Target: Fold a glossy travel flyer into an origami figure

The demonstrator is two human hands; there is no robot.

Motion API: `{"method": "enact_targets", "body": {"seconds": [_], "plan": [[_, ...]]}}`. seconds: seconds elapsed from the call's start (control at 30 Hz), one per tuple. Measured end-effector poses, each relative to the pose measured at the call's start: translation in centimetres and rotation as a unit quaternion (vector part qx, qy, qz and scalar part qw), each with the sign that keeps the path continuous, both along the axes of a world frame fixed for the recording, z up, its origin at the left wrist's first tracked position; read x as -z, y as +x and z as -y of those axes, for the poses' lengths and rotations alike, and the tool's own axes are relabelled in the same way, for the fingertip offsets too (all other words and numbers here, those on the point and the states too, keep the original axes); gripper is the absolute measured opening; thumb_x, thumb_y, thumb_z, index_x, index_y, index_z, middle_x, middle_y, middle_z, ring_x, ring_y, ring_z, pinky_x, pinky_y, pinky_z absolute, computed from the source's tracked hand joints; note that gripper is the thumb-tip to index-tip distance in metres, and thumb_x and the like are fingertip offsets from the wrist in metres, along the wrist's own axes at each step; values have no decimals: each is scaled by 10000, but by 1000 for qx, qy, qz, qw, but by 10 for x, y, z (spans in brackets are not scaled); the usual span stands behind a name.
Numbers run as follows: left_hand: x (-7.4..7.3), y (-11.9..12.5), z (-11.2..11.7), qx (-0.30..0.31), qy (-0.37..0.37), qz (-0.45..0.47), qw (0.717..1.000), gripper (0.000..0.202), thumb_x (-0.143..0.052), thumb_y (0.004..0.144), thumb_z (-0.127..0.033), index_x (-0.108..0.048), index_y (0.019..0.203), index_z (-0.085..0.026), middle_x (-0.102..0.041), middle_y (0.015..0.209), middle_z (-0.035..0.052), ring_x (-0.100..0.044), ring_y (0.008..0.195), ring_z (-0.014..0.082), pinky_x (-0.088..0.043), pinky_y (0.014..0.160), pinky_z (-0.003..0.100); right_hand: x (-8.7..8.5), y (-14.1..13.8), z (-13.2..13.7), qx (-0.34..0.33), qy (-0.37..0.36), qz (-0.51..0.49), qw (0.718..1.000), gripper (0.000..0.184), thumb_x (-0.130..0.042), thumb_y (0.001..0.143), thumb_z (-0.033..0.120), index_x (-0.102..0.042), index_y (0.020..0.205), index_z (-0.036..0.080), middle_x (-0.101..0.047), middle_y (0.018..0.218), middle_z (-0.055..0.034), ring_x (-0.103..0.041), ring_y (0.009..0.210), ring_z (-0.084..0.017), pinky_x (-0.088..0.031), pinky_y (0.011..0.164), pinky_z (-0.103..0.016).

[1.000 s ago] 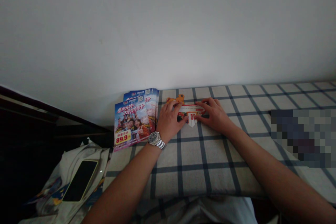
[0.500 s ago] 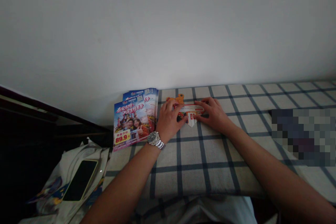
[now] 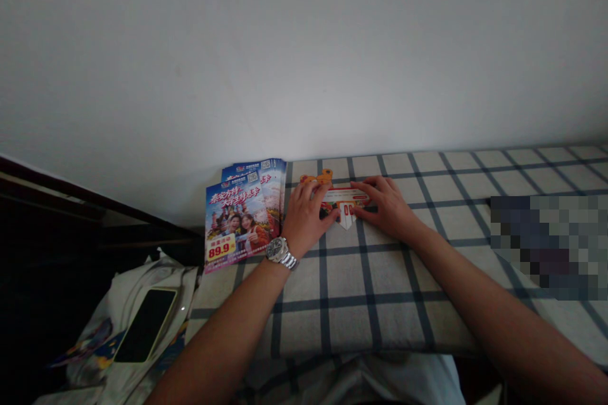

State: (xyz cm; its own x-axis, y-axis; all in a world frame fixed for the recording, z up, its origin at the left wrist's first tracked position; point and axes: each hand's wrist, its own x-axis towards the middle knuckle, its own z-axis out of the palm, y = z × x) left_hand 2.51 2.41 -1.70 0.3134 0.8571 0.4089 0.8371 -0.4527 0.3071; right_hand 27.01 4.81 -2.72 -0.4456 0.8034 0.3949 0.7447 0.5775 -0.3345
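Note:
A small folded paper (image 3: 348, 209), red, white and printed, lies on the checked cloth with its pointed end toward me. My left hand (image 3: 306, 212), with a silver watch at the wrist, grips its left side between bent fingers and thumb. At its right edge, my right hand (image 3: 384, 205) pinches the paper the same way. Both hands cover parts of it. Just behind my left fingers shows an orange bear-shaped piece (image 3: 325, 174); whether it joins the paper I cannot tell. A stack of blue and pink flyers (image 3: 242, 215) lies beside my left hand.
A wall (image 3: 304, 63) rises behind the checked tablecloth (image 3: 342, 323). Lower left, a phone (image 3: 146, 325) rests on a white plastic bag (image 3: 109, 304) beside the table edge. A blurred-out object (image 3: 546, 247) lies at the right.
Almost nothing differs. My hands and the folded paper stay in place, with at most a slight shift of the fingers.

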Motion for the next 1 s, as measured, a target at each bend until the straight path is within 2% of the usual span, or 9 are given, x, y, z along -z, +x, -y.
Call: {"method": "enact_targets", "body": {"seconds": [0.23, 0.4, 0.6, 0.83, 1.0], "plan": [[-2, 1, 1, -4, 1, -13, 1000, 524, -756, 902, -396, -611, 1378, -233, -565, 1300, 101, -494, 1223, 328, -447, 1114, 524, -2, -1, 2, 5, 11, -18, 1000, 596, -719, 930, 456, -578, 1465, 235, -560, 1262, -158, -568, 1135, -342, -531, 1001, -534], [-4, 2, 2, -8, 9, -1, 1000, 429, -783, 883, -362, -658, 1275, -241, -570, 1291, 90, -495, 1231, 328, -438, 1111, 521, -6, -1, 3, -16, 15, -24, 999, 507, -738, 923, 423, -641, 1390, 251, -600, 1249, -142, -565, 1148, -342, -530, 1005, -529], [-7, 3, 1, 37, -7, 7, 999, 292, -768, 902, -296, -639, 1156, -231, -639, 1186, 62, -556, 1173, 298, -467, 1053, 493, -7, -2, 1, -69, 15, -29, 997, 384, -711, 952, 318, -679, 1330, 261, -660, 1230, -119, -602, 1153, -313, -537, 1000, -495], [-6, 4, 0, 68, -33, 23, 997, 190, -744, 924, -254, -607, 1050, -218, -678, 1153, 48, -612, 1134, 268, -499, 1002, 446, -3, 1, 0, -102, 8, -36, 994, 261, -698, 972, 370, -732, 1208, 262, -707, 1225, -101, -671, 1124, -282, -546, 969, -471], [-6, 3, 0, 76, -38, 30, 996, 159, -741, 927, -240, -619, 1024, -211, -688, 1151, 53, -621, 1144, 266, -510, 1015, 452, -7, 4, 2, -124, 12, -18, 992, 262, -700, 970, 371, -745, 1197, 249, -714, 1276, -115, -674, 1166, -293, -542, 979, -481]]}}
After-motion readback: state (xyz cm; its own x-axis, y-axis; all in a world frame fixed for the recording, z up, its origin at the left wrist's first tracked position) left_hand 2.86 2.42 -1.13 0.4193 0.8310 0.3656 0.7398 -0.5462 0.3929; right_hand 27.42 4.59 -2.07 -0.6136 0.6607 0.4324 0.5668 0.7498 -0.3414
